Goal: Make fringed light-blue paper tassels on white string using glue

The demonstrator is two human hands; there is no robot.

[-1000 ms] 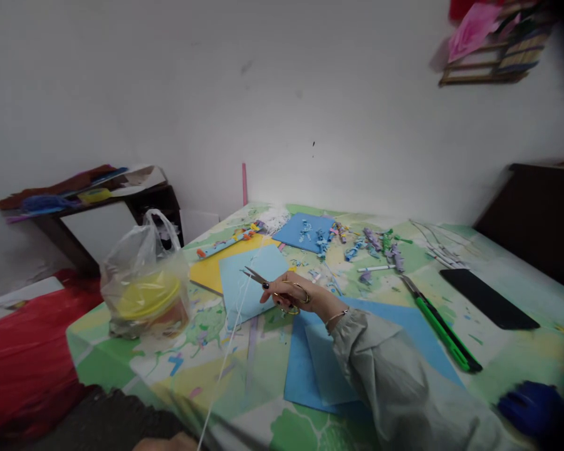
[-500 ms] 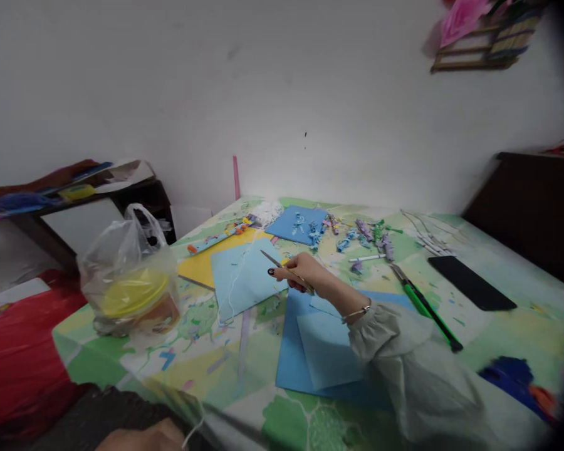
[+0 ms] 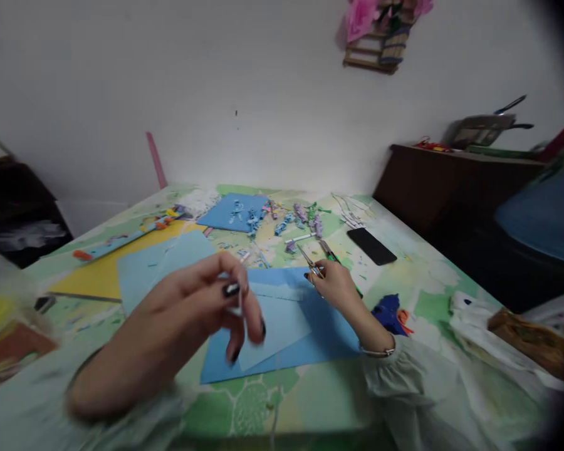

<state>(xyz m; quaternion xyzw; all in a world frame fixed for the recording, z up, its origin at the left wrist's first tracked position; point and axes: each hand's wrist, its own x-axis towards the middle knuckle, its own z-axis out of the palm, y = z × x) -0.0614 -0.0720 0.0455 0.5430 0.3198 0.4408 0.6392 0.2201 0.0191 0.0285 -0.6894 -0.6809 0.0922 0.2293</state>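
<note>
One scissors right, one string left

The one pair of scissors [image 3: 313, 267] is in the right hand [image 3: 336, 285], at the far right part of the blue sheet [image 3: 331, 329]; its fingers are curled around the handles, and the blades point away and to the left. The left hand [image 3: 188, 310], closer to the camera and blurred, has its thumb and forefinger pinched on one thin white string [image 3: 240, 299], the other fingers loosely bent.

On the one blue sheet lie one pale sheet [image 3: 282, 329] and, by its far edge, one narrow strip [image 3: 275, 292]. One knife [image 3: 329, 252] lies just beside the right hand, partly hidden by it; one phone [image 3: 371, 245] lies farther right. Beyond, one blue square [image 3: 219, 216] bears small blue knots [image 3: 252, 220]; other coloured knots sit to its right, too small to count. Leftward, one yellow board [image 3: 91, 275] carries a second pale sheet [image 3: 155, 257].

A band of patterned cloth [image 3: 251, 407] separates the blue sheet from the near edge of the desk [image 3: 435, 275]. More cloth shows between the phone and one dark blue bundle [image 3: 386, 313], reaching to the right edge; the far edge runs along the wall [image 3: 282, 94].
</note>
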